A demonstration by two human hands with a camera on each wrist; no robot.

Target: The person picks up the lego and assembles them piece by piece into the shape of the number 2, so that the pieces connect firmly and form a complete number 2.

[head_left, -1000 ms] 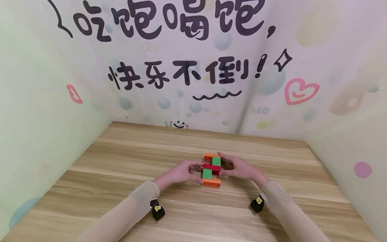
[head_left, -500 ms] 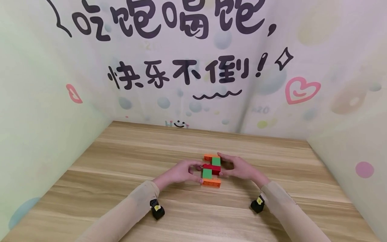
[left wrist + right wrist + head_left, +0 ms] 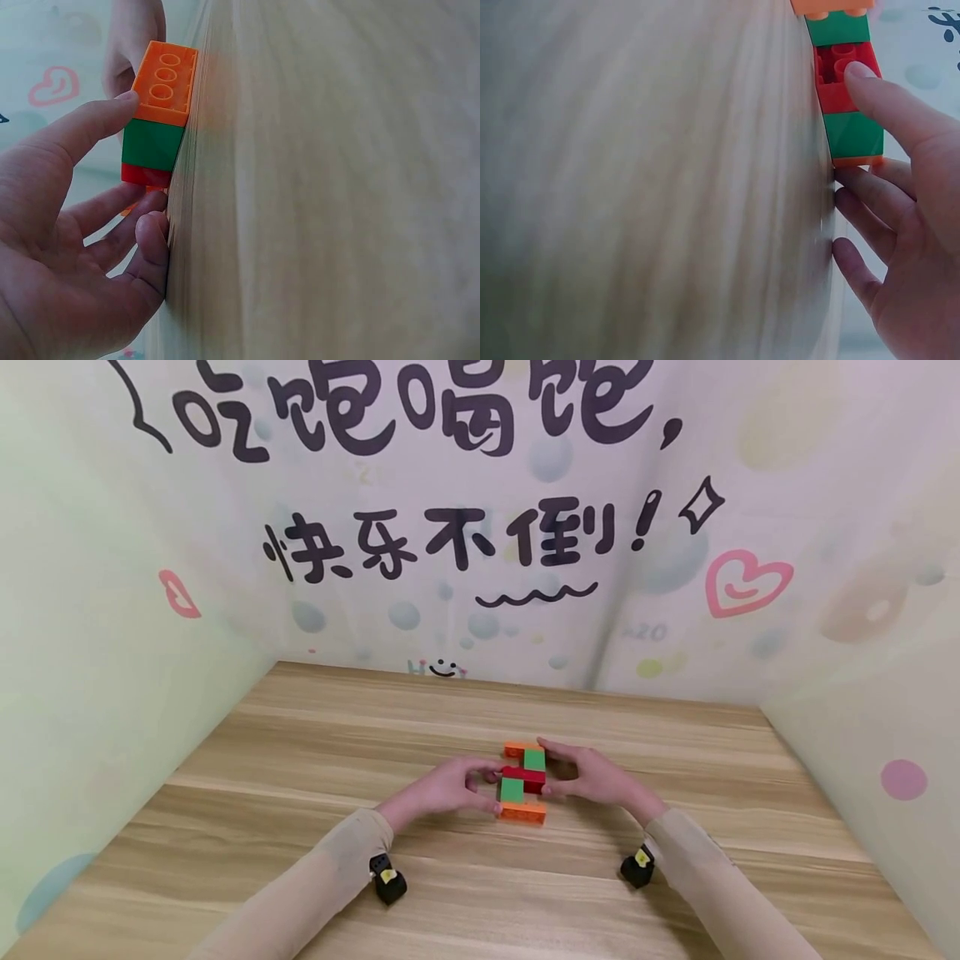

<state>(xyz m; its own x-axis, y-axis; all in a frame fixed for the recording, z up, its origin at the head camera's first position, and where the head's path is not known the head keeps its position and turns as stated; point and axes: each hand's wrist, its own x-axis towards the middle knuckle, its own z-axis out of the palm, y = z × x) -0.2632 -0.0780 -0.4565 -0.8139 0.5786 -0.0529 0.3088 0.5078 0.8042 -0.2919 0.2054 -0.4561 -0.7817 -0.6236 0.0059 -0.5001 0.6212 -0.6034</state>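
Observation:
A row of joined toy building bricks lies on the wooden table (image 3: 465, 893) in the head view. From back to front run an orange brick (image 3: 514, 749), a green one (image 3: 534, 760), a red one (image 3: 524, 775), another green brick (image 3: 512, 791) and an orange brick (image 3: 522, 812). My left hand (image 3: 447, 787) holds the left side, its thumb on the front orange brick (image 3: 166, 79) and fingertips by the red brick. Opposite it, my right hand (image 3: 597, 774) has its thumb on the red brick's hollow end (image 3: 846, 75) and its fingers round the back orange brick (image 3: 857, 161).
A printed cloth (image 3: 360, 610) with dark lettering hangs behind the table, and pale side walls (image 3: 847, 718) rise at left and right. Black wrist cameras (image 3: 388, 881) hang below both sleeves, close over the tabletop.
The hands and bricks stay nearly still. The whole head view shifts slightly.

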